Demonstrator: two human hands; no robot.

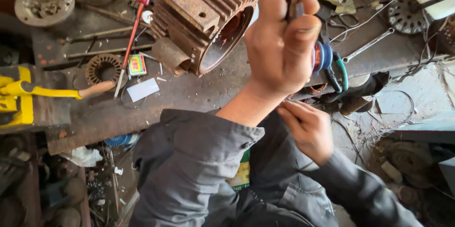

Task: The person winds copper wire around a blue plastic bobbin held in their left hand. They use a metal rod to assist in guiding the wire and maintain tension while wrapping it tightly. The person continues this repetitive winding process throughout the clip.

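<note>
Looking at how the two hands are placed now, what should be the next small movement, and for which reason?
Probably the right hand should come up toward the small dark tool pinched in the raised left hand. The right hand sits lower and blurred, apart from the tool; what it holds is unclear. The rusty motor housing lies untouched on the bench.

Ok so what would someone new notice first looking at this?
Probably the raised left hand in the centre, pinching a small dark tool. Behind it, at the top, a rusty finned motor housing lies on the workbench. The right hand is lower, blurred, near a blue wire spool.
</note>
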